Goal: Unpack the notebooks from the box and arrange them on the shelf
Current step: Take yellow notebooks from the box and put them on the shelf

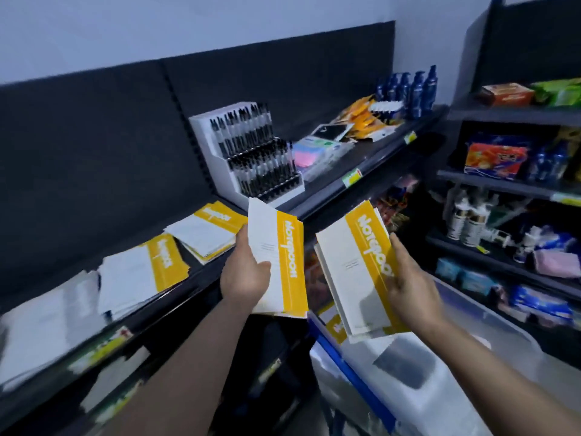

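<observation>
Left hand, fingers curled round a notebook stack with its long axis pointing away, is nearer the shelf on its left; right hand grips a second stack above the box.

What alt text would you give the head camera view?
Yellow-and-white notebooks fill both hands: left stack gripped in the left hand, right stack in the right hand, before a dark shelf. More piles lie on it, near a pen display.

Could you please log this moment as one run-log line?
left hand: holds yellow-and-white notebook stack | right hand: holds second yellow-and-white notebook stack | dark metal shelf: notebook piles lying flat
</observation>
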### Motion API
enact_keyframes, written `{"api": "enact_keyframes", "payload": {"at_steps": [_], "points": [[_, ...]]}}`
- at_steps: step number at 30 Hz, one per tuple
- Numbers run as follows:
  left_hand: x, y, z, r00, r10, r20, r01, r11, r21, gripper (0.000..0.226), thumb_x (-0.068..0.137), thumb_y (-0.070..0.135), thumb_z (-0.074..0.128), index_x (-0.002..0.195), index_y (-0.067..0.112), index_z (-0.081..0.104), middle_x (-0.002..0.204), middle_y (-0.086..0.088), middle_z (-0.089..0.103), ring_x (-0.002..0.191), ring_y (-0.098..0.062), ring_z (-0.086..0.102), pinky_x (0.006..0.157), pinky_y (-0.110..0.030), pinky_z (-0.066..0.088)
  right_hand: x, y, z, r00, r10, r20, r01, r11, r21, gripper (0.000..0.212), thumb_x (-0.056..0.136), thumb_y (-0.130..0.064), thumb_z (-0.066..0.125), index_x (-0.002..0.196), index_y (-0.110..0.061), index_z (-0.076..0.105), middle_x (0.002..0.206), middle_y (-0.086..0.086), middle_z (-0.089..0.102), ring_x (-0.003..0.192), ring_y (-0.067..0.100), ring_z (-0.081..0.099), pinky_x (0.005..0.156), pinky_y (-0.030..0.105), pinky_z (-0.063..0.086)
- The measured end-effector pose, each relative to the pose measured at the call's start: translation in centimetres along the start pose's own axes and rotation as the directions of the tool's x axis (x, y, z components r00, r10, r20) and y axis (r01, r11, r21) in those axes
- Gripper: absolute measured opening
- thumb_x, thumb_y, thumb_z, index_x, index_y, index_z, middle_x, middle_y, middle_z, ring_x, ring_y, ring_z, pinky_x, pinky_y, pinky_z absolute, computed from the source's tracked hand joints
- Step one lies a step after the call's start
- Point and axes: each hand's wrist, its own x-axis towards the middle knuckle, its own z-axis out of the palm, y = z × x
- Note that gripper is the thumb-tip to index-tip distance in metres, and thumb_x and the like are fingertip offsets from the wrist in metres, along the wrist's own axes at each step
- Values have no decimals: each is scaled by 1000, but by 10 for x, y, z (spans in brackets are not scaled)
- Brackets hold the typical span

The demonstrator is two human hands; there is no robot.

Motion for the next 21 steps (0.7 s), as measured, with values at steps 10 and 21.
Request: {"api": "enact_keyframes", "payload": {"at_steps": [10, 21], "points": [[-18, -60, -124, 859, -277, -430, 210, 957, -198, 71, 87, 8, 59, 145, 30, 27, 126, 1, 61, 114, -29, 57, 90, -36, 43, 6, -84, 48, 956, -249, 153, 234, 966, 113, 74, 92, -4, 51, 153, -25, 15, 135, 17, 53, 110, 39, 56, 66, 31, 31], [35, -122, -195, 800, -418, -431, 285, 896, -341, 56, 85, 3, 60, 133, 21, 37, 101, 7, 56, 90, -22, 53, 79, -33, 47, 14, -155, 94, 955, -239, 174, 198, 954, 224, 76, 92, -11, 54, 151, -36, 13, 126, 11, 62, 104, 37, 61, 68, 34, 38]]}}
